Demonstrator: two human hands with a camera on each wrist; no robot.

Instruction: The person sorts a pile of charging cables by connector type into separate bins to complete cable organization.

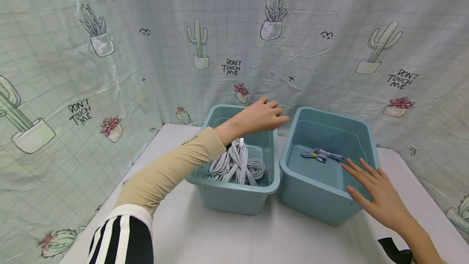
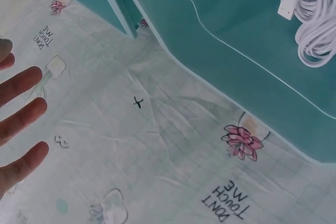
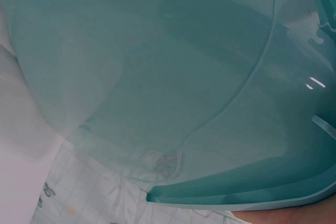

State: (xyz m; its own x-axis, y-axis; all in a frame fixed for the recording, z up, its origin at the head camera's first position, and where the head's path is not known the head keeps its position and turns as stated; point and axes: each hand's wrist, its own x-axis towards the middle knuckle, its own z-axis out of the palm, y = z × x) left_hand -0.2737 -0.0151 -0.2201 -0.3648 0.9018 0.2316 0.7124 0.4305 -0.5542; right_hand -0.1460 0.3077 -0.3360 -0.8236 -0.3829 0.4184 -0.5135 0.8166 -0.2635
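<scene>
My left hand [image 1: 261,115] hovers over the back of the left blue bin, its fingers loosely spread and holding nothing. In the left wrist view its fingers [image 2: 23,121] show apart from each other. Inside that bin [image 1: 234,188] lies a pile of bundled white USB cables [image 1: 239,164], one plug pointing up. My right hand [image 1: 377,199] reaches over the near right rim of the right bin [image 1: 311,182], fingers spread and nothing held. Two tied cable bundles [image 1: 322,155] lie on that bin's floor, left of the right fingertips.
Both bins stand close together on a white table [image 1: 227,235]. A cactus-print curtain [image 1: 234,44] hangs right behind them and along the sides. A black strap [image 1: 393,249] is at my right wrist.
</scene>
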